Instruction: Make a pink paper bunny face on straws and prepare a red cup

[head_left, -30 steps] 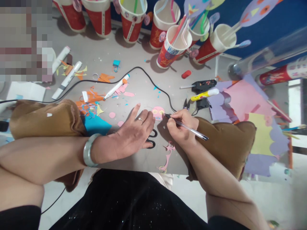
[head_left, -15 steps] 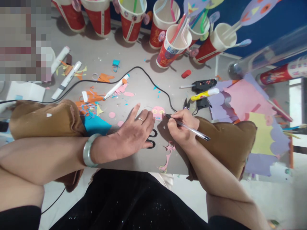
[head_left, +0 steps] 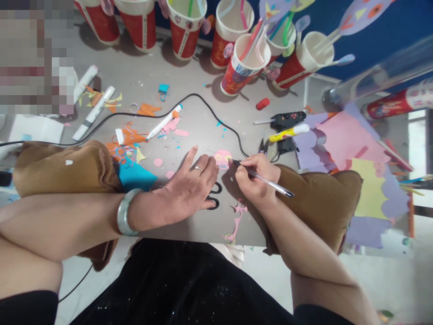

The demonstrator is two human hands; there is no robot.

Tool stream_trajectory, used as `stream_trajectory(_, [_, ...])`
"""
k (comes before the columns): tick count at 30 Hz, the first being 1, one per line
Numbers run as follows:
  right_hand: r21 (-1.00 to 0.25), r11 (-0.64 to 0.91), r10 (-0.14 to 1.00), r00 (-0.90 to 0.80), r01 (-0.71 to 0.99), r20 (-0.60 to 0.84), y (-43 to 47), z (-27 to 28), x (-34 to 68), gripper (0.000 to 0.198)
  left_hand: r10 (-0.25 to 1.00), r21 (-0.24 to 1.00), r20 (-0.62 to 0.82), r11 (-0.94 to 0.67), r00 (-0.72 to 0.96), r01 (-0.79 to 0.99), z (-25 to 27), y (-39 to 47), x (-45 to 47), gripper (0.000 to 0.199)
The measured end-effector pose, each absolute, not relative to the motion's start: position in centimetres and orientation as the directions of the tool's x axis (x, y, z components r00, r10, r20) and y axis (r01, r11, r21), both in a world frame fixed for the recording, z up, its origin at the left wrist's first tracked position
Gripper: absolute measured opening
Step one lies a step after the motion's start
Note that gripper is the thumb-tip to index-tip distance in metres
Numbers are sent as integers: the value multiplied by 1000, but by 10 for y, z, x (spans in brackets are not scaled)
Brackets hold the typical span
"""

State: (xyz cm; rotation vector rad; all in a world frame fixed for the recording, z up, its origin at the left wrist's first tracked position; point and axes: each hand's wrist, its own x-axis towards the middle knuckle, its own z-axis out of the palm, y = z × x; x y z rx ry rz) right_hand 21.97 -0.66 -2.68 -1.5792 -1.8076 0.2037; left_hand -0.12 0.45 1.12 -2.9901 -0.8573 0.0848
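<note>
A: In the head view, where is the disc [head_left: 223, 158] lying?

B: It is lying flat on the table [head_left: 199, 122], showing yellow rings and a blue mark, with a hand on either side.

A: What are the fingers doing?

B: Left of the disc, the left hand [head_left: 181, 192] is resting palm down; its little finger is spreading away while the middle ones are lying close together, their tips meeting or nearly meeting the disc's edge. Right of the disc, the right hand [head_left: 259, 187] is pinching the pen [head_left: 270, 182] between thumb and forefinger. The nib is sitting by the disc's right-hand ring; whether it is touching paper, nobody can tell.

A: What is neat penwork asking for?

B: Probably the left fingertips should be pinning that edge, since light paper is prone to sliding. The right hand should be pressing softly. The scissors [head_left: 218, 192], lying just nearer the person than the disc, may be crowding the left thumb.
</note>
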Motion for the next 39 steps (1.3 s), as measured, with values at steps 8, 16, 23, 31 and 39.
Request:
stream_trajectory(8, [-568,260,898,20,781,439,-7,-24,219,7,530,-55,-41,-848,847,528,11,5,-1,87])
stream_trajectory(16, [-571,247,902,30,783,431,-6,-24,219,8,534,-34,-59,-845,843,533,14,6,-1,84])
stream_trajectory(23, [-560,285,890,3,778,456,-5,-24,217,7,522,-72,-43,-852,852,519,13,5,-1,90])
stream_trajectory(31, [-561,293,891,-8,774,454,-5,-25,219,9,525,-97,-39,-849,850,519,13,5,0,89])
stream_trajectory(39, [-572,285,894,2,770,449,-5,-26,219,10,521,-86,-41,-852,852,517,14,5,-1,89])
